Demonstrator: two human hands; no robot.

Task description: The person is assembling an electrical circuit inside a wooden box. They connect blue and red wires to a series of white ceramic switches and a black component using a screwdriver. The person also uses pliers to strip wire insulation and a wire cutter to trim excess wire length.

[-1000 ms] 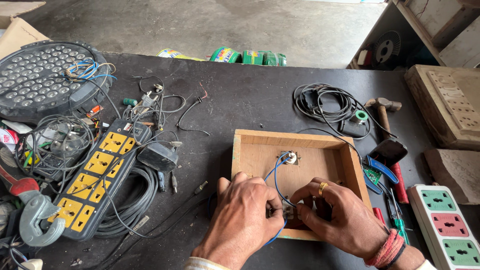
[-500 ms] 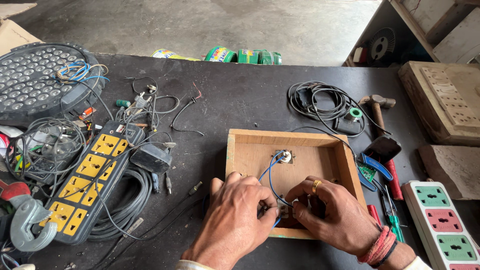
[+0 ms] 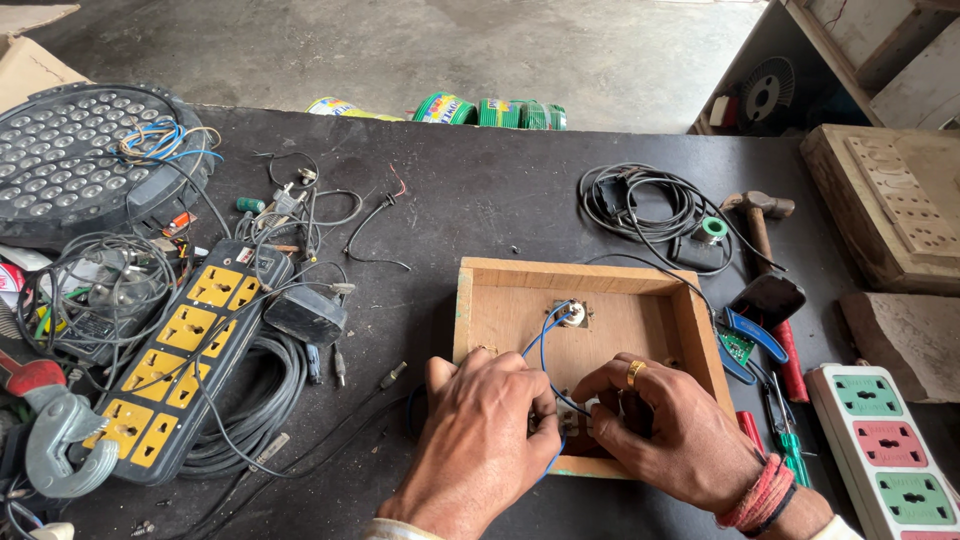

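Both of your hands are down at the near edge of the shallow wooden box, at about 6 o'clock from its centre. Your left hand lies knuckles up with fingers curled, pinching something small against the near wall; your right hand, with a gold ring and red thread at the wrist, is curled the same way and meets it fingertip to fingertip. What they grip is mostly hidden, a small pale fitting, so I cannot tell its exact shape. A blue wire runs from between your fingers toward 12 o'clock, up to a small round metal part on the box floor. The box sits open side up, its long axis running 9 to 3 o'clock. At 9 o'clock lie a black power strip with yellow sockets and a black adapter over coiled cable. At 3 o'clock, blue-handled pliers, a red-handled screwdriver and a white power strip crowd your right wrist. At 1 o'clock lie a hammer and a black cable bundle.
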